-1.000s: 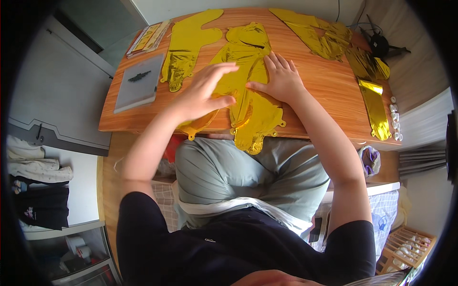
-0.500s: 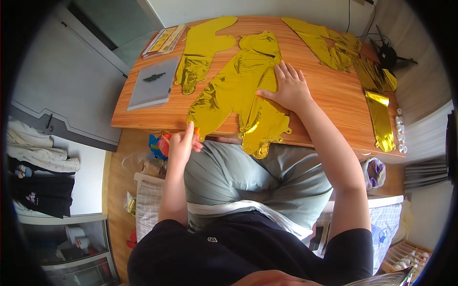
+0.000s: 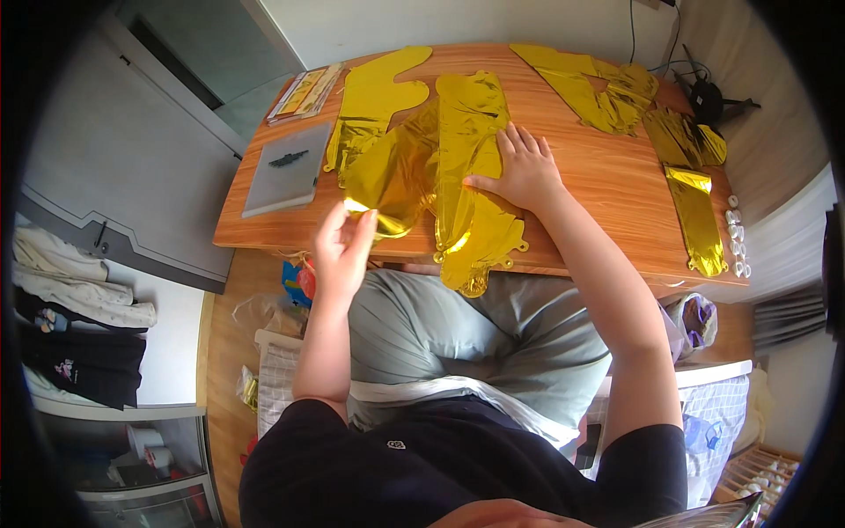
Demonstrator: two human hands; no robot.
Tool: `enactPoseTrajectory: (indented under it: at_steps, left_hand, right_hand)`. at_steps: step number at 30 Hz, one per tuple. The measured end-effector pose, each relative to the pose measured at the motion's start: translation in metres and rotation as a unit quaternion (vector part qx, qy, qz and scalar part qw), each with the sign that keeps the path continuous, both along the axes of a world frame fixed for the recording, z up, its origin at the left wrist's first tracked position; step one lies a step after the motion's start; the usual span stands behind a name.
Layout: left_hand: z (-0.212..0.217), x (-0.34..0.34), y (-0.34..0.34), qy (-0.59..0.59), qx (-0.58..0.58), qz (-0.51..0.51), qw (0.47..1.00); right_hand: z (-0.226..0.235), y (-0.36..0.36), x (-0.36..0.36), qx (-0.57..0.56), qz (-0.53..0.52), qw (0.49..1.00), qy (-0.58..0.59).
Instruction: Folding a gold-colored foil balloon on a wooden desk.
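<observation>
In front of me a flat gold foil balloon (image 3: pixel 471 158) lies on the wooden table, its lower end hanging over the near edge. My left hand (image 3: pixel 341 255) pinches the left part of this foil between thumb and fingers and holds it raised, so that part bends up and shines. My right hand (image 3: pixel 525 172) rests flat on the balloon's right side, fingers stretched out and pointing away from me. Behind the lifted part, a second gold foil balloon (image 3: pixel 374 92) lies flat and is partly covered by it.
More gold foil balloons (image 3: pixel 590 84) lie at the far right, and a narrow folded one (image 3: pixel 689 216) is near small white rolls (image 3: pixel 738 236). At left are a translucent folder (image 3: pixel 264 189) with a dark piece on it and some papers (image 3: pixel 304 95). A black device (image 3: pixel 704 99) stands behind.
My left hand has lifted the balloon's left part off the table and moved it slightly up and inward, folding it. The right hand stays on the foil; the view has shifted a little.
</observation>
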State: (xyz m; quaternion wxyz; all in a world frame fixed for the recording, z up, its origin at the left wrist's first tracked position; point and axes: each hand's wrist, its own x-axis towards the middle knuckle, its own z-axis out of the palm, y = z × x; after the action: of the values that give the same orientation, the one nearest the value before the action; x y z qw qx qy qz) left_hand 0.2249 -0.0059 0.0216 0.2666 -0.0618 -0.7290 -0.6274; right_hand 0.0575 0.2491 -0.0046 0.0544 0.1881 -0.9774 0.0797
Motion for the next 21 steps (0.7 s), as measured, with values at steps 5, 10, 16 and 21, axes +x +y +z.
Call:
enactPoseTrajectory:
  at_steps: [5, 10, 16, 21]
  left_hand:
    - [0.009, -0.041, 0.025, 0.006, -0.180, -0.142, 0.973]
    - [0.001, -0.087, 0.045, -0.124, -0.251, -0.333, 0.900]
    - [-0.020, -0.138, 0.026, -0.106, -0.125, -0.279, 0.946]
    - [-0.022, -0.176, 0.010, -0.025, -0.492, -0.161, 0.855]
  right_hand:
    - [-0.004, 0.001, -0.004, -0.017, 0.004, 1.000, 0.001]
    - [-0.020, 0.006, -0.019, 0.077, 0.009, 0.997, -0.001]
    - [-0.031, 0.001, -0.032, 0.103, 0.019, 0.994, 0.017]
    - [-0.034, 0.005, -0.040, 0.115, 0.018, 0.993, 0.006]
